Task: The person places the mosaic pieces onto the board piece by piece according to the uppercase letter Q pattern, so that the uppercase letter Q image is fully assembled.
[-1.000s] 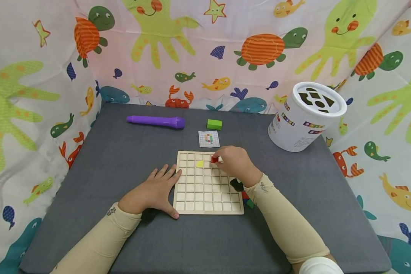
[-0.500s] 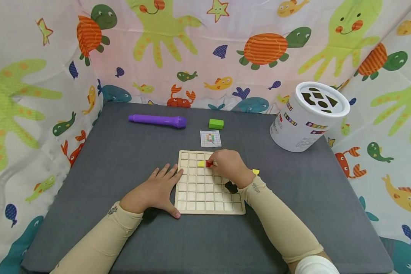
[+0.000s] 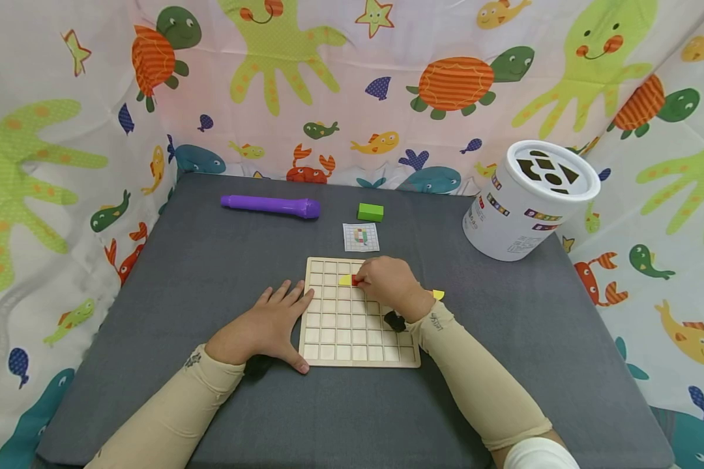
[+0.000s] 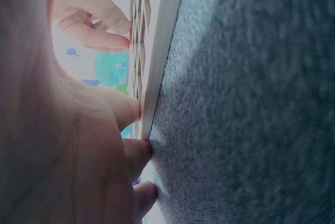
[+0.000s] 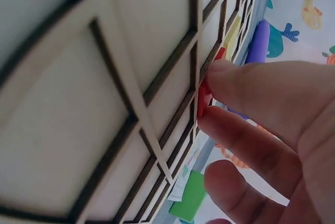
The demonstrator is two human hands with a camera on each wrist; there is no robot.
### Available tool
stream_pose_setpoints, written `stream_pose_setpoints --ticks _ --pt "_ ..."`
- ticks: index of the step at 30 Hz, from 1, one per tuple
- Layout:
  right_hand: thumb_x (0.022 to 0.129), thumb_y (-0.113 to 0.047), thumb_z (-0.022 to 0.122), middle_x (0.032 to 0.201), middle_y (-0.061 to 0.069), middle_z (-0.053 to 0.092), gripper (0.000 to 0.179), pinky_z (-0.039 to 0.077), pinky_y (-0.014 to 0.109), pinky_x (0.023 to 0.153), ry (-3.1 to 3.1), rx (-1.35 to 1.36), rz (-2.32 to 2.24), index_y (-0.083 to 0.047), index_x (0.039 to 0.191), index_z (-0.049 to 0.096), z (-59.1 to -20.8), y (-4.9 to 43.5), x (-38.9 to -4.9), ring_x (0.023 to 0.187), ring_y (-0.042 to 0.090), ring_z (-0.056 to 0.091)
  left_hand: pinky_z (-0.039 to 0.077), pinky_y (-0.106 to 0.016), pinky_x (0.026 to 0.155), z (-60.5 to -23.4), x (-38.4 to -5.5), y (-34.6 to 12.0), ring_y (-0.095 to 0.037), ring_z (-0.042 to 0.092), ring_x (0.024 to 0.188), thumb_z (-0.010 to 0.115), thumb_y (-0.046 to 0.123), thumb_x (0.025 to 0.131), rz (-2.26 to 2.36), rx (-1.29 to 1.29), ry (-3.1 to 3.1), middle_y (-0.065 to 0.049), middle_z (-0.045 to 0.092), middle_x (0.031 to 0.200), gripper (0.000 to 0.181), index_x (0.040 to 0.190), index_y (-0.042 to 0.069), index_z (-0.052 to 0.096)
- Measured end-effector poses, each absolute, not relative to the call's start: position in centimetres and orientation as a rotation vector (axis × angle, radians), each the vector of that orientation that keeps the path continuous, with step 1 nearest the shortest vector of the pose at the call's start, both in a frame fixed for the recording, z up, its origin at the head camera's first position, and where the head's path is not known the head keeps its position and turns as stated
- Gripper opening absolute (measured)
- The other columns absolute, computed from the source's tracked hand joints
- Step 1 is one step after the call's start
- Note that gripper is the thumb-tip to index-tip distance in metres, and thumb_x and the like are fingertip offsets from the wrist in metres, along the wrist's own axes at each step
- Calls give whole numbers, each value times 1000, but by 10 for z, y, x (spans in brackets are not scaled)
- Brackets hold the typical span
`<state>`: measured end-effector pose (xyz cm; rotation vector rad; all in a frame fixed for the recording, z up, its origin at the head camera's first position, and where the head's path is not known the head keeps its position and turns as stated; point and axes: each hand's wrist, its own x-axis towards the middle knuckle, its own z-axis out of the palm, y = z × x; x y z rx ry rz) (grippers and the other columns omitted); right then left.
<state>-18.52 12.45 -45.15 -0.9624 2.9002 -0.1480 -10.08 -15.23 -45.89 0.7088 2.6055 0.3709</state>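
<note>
Head view, mid-frame: the right hand, nearer, pinches the red piece at its fingertips, just right of the yellow piece on the board; I can't make out its long axis. The left hand spreads along the left edge.

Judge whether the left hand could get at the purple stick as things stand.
Probably yes: the left hand rests spread against the left edge of the board, and between it and the purple stick only bare tabletop shows.
</note>
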Motion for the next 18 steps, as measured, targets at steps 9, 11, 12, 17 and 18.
stream_pose_setpoints --ticks 9,11,12,17,18 --pt "103 -23 73 128 2 74 21 61 40 81 2892 -829 -312 -19 120 84 -438 148 -182 113 22 71 11 -69 124 -460 -101 -151 -47 6 161 92 79 58 375 705 2607 -21 11 176 154 172 7 18" --pt "103 -21 72 130 4 73 22 61 42 82 2905 -788 -328 -17 122 83 -430 158 -179 115 24 71 10 -69 124 -461 -101 -151 -47 6 161 92 79 58 378 702 2606 -21 11 176 154 172 7 18" --pt "103 -20 71 130 5 73 23 60 42 82 2913 -770 -332 -16 123 82 -426 163 -178 115 25 70 10 -69 124 -461 -101 -151 -47 6 161 92 79 58 379 703 2606 -21 11 176 154 172 7 18" --pt "103 -12 63 128 7 72 30 56 39 68 2936 -661 -362 -13 127 80 -415 192 -173 88 20 68 10 -69 123 -461 -102 -151 -48 6 161 92 79 58 388 703 2602 -22 11 176 154 172 7 18" --pt "103 -10 61 127 7 73 31 53 37 65 2938 -638 -370 -12 127 80 -414 198 -173 82 18 65 10 -69 124 -461 -102 -152 -48 6 161 92 79 58 389 701 2602 -22 11 176 154 172 7 18"
